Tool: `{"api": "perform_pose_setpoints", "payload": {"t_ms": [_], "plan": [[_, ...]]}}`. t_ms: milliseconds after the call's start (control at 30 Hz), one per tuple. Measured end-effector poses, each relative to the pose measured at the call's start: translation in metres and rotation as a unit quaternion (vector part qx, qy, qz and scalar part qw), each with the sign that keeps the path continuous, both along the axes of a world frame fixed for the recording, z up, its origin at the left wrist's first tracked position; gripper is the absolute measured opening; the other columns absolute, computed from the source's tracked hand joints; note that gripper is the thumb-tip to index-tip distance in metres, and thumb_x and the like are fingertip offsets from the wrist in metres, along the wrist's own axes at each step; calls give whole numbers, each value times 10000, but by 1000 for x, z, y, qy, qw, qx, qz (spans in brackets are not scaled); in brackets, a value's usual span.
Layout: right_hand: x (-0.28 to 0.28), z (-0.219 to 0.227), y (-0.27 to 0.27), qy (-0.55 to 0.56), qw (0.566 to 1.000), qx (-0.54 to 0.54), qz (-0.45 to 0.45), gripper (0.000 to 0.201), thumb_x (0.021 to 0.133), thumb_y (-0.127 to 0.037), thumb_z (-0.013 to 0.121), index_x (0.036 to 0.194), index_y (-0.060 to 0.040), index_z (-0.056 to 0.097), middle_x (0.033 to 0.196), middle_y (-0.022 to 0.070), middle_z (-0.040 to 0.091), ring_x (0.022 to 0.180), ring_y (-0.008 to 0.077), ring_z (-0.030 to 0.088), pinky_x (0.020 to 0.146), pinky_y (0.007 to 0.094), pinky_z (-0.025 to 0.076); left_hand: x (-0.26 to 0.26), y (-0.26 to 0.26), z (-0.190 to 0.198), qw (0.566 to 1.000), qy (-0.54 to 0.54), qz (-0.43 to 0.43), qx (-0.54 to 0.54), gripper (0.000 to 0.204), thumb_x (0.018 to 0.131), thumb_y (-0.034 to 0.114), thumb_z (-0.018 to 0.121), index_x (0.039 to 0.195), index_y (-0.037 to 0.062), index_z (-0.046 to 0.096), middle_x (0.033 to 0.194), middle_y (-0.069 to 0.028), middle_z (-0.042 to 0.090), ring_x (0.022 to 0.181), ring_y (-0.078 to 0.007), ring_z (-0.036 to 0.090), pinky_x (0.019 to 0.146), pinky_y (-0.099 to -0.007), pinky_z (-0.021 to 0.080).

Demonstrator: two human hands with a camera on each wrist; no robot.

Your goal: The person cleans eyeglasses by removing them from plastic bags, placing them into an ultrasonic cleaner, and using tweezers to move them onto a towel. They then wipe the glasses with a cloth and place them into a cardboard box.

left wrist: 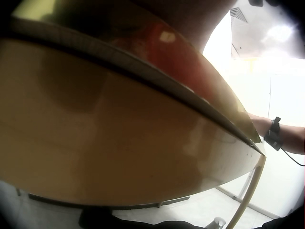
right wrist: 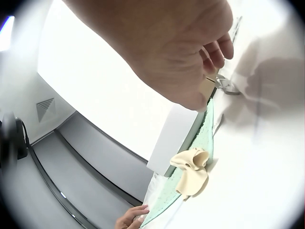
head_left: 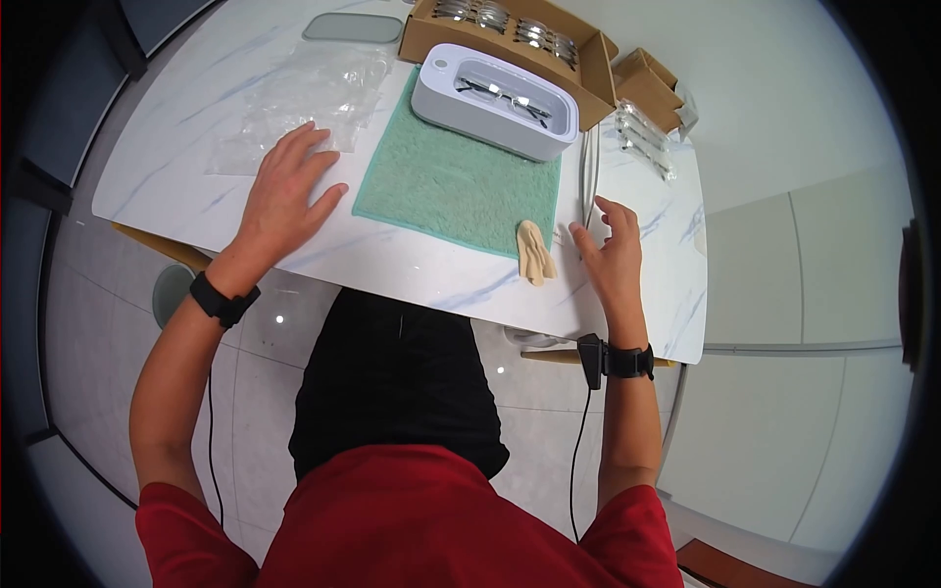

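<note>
My left hand (head_left: 289, 191) is at the left of the table, fingers spread over the near edge of some clear plastic bags (head_left: 319, 93). At the right, my right hand (head_left: 613, 260) has loosely bent fingers and nothing visible in its grasp; it is beside a pale, narrow looped strip (head_left: 590, 162). A crumpled beige cloth (head_left: 534, 253) lies left of that hand, on the corner of a green towel (head_left: 456, 181). On the towel's far part stands a white ultrasonic cleaner (head_left: 490, 125), with dark-framed glasses (head_left: 505, 98) in its basin. The left wrist view mainly shows the table edge.
Behind the cleaner, a cardboard box (head_left: 588, 83) holds several pairs of glasses (head_left: 534, 37). A smaller carton (head_left: 647, 90) and wrapped glasses (head_left: 642, 142) are at the far right. A grey flat lid or tray (head_left: 353, 27) lies at the far left. The table's near edge (head_left: 412, 294) curves before my body.
</note>
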State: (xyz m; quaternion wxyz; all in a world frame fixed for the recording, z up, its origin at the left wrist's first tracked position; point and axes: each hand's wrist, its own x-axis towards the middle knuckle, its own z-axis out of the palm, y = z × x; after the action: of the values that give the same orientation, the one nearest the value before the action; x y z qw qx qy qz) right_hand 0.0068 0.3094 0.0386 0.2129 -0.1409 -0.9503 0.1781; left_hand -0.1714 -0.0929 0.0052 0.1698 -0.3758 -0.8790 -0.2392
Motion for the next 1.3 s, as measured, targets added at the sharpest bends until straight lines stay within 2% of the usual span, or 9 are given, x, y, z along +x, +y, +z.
{"api": "perform_pose_setpoints", "payload": {"t_ms": [367,833,1300], "plan": [[-1,-4,-1,-46,999,-13,-8,565,826,-238,831,1296,0,627,1270,222,618,1158,388,603,995,434,505,0,0,0,1000,0,-1,3,337,887,162,737,1173,-6,674,1421,-183,566,1411,-379,466,1138,-474,400],[0,-8,1,-26,1000,-3,3,503,819,-196,822,1252,0,659,1237,206,644,1131,366,612,978,429,509,-1,-1,-1,1000,-7,-13,18,351,897,179,735,1187,-5,664,1371,-167,589,1296,-370,539,1094,-460,430],[3,-15,0,-2,1000,-7,5,489,831,-184,811,1266,-17,662,1226,188,650,1125,353,610,982,431,501,1,-1,0,1000,-8,-10,16,341,905,175,729,1190,-2,667,1363,-163,600,1284,-360,550,1079,-449,446]]}}
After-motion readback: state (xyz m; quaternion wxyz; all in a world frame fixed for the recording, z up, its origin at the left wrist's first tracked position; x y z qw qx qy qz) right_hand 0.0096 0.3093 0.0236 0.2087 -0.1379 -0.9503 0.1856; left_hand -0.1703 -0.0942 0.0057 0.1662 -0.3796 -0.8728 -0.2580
